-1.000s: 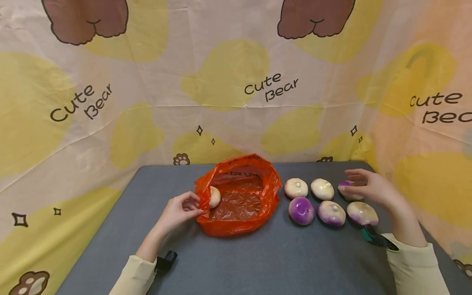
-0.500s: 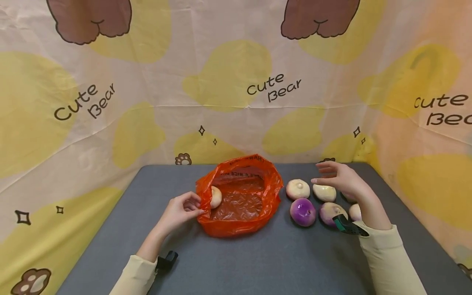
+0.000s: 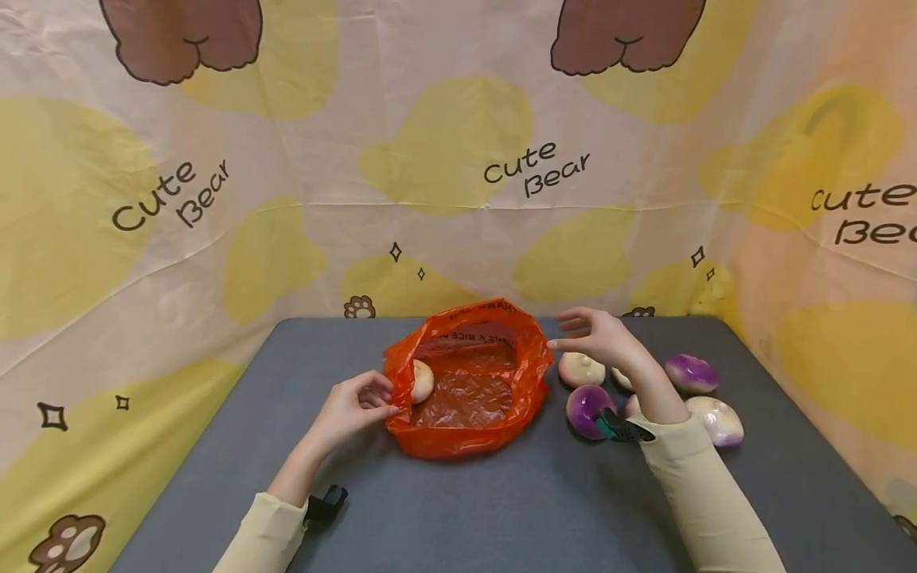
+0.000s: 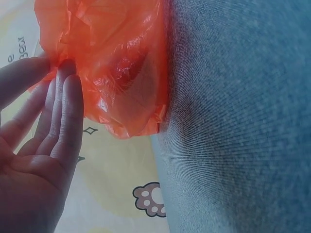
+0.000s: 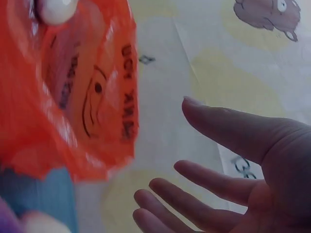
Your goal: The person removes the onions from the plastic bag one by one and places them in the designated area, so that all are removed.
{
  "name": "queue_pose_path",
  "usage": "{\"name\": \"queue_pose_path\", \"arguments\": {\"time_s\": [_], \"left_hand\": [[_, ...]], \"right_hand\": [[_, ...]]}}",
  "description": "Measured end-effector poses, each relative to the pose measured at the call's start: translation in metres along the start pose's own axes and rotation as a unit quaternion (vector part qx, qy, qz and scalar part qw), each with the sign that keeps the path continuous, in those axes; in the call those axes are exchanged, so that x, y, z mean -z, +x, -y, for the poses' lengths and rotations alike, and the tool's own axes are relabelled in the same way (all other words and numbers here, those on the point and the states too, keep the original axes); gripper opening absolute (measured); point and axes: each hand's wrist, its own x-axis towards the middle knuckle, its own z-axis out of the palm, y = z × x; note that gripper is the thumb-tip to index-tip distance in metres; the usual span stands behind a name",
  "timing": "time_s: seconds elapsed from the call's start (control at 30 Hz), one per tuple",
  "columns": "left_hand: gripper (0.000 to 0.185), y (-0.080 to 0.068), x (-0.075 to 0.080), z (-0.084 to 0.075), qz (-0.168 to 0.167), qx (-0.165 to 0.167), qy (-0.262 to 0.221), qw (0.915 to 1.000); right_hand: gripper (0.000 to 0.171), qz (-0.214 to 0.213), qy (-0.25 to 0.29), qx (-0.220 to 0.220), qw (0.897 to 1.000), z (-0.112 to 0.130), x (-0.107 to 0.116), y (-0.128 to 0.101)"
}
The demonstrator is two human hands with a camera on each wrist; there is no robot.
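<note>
An orange-red plastic bag (image 3: 466,446) stands on the table with its mouth spread wide, and one pale turnip (image 3: 423,382) shows inside its left part. My left hand (image 3: 353,404) pinches the bag's left rim between thumb and fingertips; the left wrist view shows the film (image 4: 92,48) bunched there. My right hand (image 3: 598,338) is held at the bag's right rim, thumb and fingers apart with nothing between them. In the right wrist view a gap separates this hand (image 5: 228,179) from the bag (image 5: 102,160).
Right of the bag lies a group of turnips, among them a cream one (image 3: 581,371), a purple one (image 3: 586,410), a purple-topped one (image 3: 691,374) and a pale one (image 3: 719,420). My right forearm covers others. A patterned cloth (image 3: 458,159) hangs behind the grey table (image 3: 458,517).
My right hand has moved left from above the far-right turnips, across the group, to the bag's right rim, carrying nothing. The left hand keeps its pinch on the bag.
</note>
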Motion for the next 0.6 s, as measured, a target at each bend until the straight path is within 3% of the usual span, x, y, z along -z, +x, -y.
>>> {"name": "queue_pose_path", "arguments": {"time_s": [0.3, 0.6], "left_hand": [[0.026, 0.001, 0.001, -0.003, 0.006, 0.003, -0.006, 1.0], [0.026, 0.0, 0.001, -0.001, 0.004, 0.001, -0.002, 1.0]], "right_hand": [[0.059, 0.036, 0.015, 0.054, 0.998, 0.028, -0.042, 0.034], [0.055, 0.078, 0.023, 0.053, 0.995, 0.046, -0.081, 0.061]]}}
